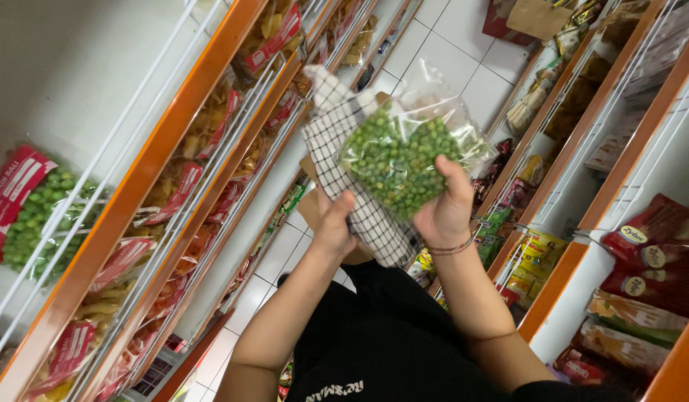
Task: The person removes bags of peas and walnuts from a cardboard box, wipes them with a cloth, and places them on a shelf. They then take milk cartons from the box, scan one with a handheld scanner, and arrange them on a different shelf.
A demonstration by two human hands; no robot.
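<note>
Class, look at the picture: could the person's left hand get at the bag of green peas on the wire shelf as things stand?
Probably not at once: the left hand grips a checked cloth held against another pea bag, and the shelf's bag of green peas lies far off behind white wire rails.

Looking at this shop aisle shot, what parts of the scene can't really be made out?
- Left hand: its fingers are tucked behind the checked cloth, head view.
- Bag of green peas: its lower end is covered by the right hand.
- Checked cloth: the pea bag hides its right part.
- Far shelf snacks: too small and blurred to identify.
</note>
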